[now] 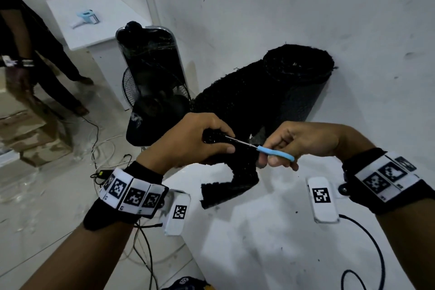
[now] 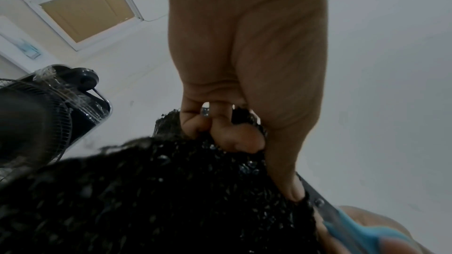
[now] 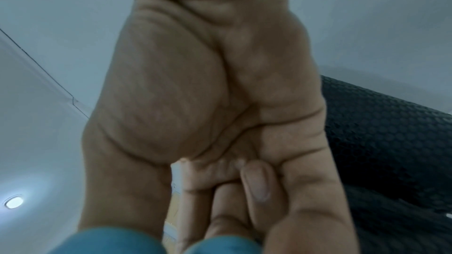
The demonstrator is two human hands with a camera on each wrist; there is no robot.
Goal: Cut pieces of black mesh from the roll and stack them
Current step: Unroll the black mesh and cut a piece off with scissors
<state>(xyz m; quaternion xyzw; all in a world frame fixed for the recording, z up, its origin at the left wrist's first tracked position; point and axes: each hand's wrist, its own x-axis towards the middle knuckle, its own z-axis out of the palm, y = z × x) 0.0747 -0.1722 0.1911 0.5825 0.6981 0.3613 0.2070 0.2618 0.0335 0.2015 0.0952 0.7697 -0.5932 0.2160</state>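
Mesh (image 1: 237, 186) is trailing from the roll (image 1: 294, 82), which is leaning against the wall, down onto the white surface (image 1: 270, 242). Left hand (image 1: 200, 141) is gripping a bunched fold of it with fingers curled tight. Right hand (image 1: 303, 143) is closed around the blue-handled scissors (image 1: 274, 152), blades entering the mesh just beside the left fingertips (image 1: 229, 149). Risk noted: blades are running very near those fingers, so a nick is likely. Bunched material may also be yielding a ragged, uneven edge.
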